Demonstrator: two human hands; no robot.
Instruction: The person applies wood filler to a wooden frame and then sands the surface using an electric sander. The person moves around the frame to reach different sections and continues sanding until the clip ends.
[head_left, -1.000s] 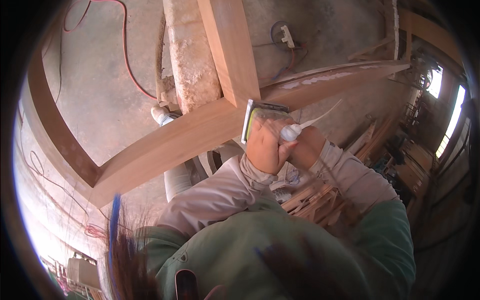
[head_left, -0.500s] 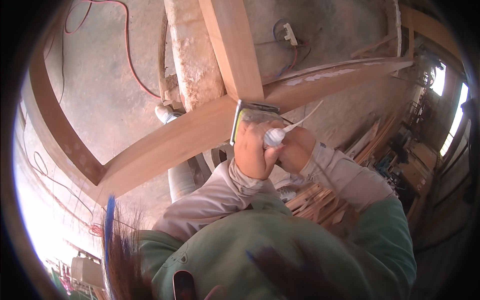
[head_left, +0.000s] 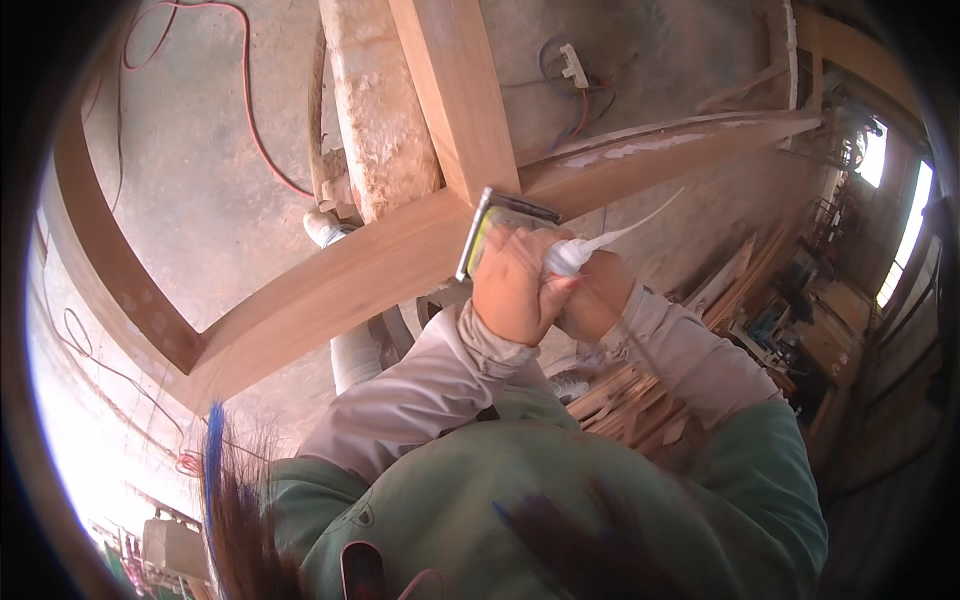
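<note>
My left hand point(head_left: 510, 285) is closed, with the thumb pressed against a white bottle-like piece point(head_left: 565, 257) that tapers into a long thin nozzle pointing up right. Its lower part is hidden in the hands. Just beyond the left fingers is a flat tool point(head_left: 490, 222) with a yellow-green face and a dark straight edge, close to the wooden joint. My right hand point(head_left: 592, 305) lies against the left one, partly behind it, with its fingers hidden. Beneath and beyond the hands, a curved wooden beam point(head_left: 330, 280) meets a straight wooden beam point(head_left: 450, 90).
A rough, pale-crusted timber point(head_left: 378, 110) lies beside the straight beam. A red cord point(head_left: 247, 90) and a white power strip point(head_left: 574, 66) are on the concrete floor. Wood strips point(head_left: 630, 400) are piled at lower right. A curved side piece point(head_left: 125, 265) rises at left.
Both hands stay together near the joint. The white piece has tilted, so more of its nozzle shows, reaching farther up right. The whole view has shifted slightly.
</note>
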